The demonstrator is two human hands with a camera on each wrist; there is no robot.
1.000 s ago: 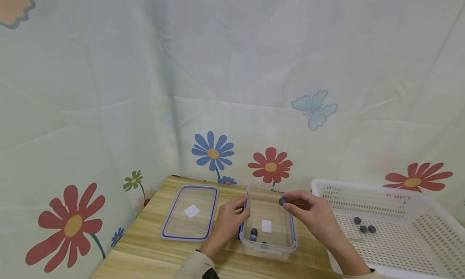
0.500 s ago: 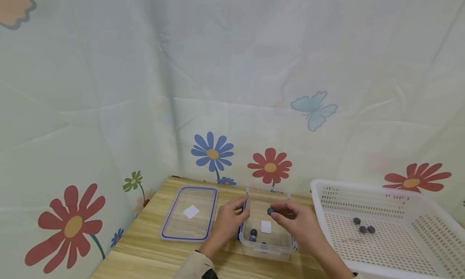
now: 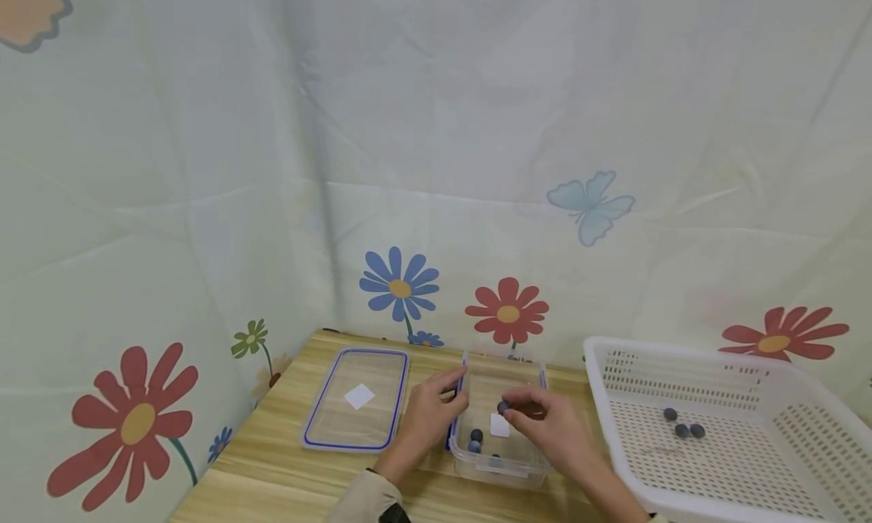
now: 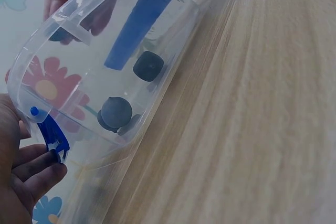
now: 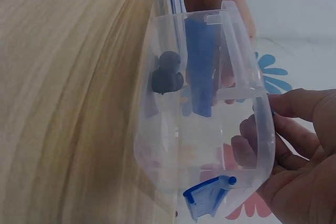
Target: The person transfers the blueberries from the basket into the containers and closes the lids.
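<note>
A clear plastic food box point(image 3: 500, 470) with blue clips stands uncovered on the table. My left hand point(image 3: 431, 409) grips its left side, thumb at the rim; in the left wrist view those fingers point(image 4: 44, 179) lie by a blue clip point(image 4: 54, 134). With thumb and fingertips my right hand point(image 3: 555, 430) pinches a dark blueberry point(image 3: 502, 407) over the box, near its white label point(image 3: 499, 425). Several blueberries point(image 3: 474, 440) lie at the near end inside. The right wrist view has two blueberries point(image 5: 168, 72) through the wall; the right fingers point(image 5: 247, 142) appear behind the rim.
Left of the box, its clear lid point(image 3: 354, 424) with a blue seal lies flat on the wooden table point(image 3: 266, 462). A white perforated basket point(image 3: 742, 477) at the right holds three blueberries point(image 3: 682, 430). A flower-printed curtain point(image 3: 436, 129) hangs behind.
The right hand has carried its blueberry from the box's right rim leftward and nearer, down over the box interior. The left hand has stayed at the box's left side.
</note>
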